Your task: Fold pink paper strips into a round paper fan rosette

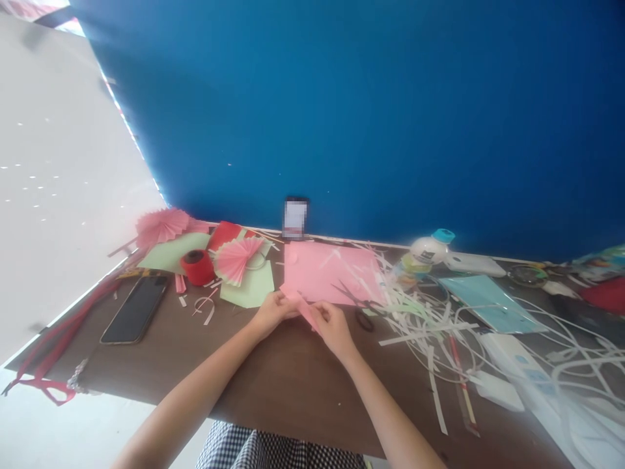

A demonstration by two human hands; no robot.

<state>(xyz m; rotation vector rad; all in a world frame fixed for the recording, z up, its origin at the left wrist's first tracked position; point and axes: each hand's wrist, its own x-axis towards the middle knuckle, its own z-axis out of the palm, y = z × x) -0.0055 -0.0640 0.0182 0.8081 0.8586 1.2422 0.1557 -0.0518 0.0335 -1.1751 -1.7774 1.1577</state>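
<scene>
Between my two hands is a small piece of pink paper (306, 310), folded or narrow, held just over the near edge of a larger pink sheet (322, 266). My left hand (274, 312) pinches its left end with closed fingers. At its right end, my right hand (333, 327) grips it between thumb and fingers. Dark scissors (365, 319) lie partly on the pink sheet, right of my right hand. Left of my left hand are a pleated pink paper fan (238, 259) and a pale green sheet (251, 286).
A red spool (198, 267) and a black phone (135, 309) lie on the left. Another phone (295, 218) leans against the blue wall. On the right are heaped paper strips (415, 312), a glue bottle (430, 249), white cables and a power strip (517, 365).
</scene>
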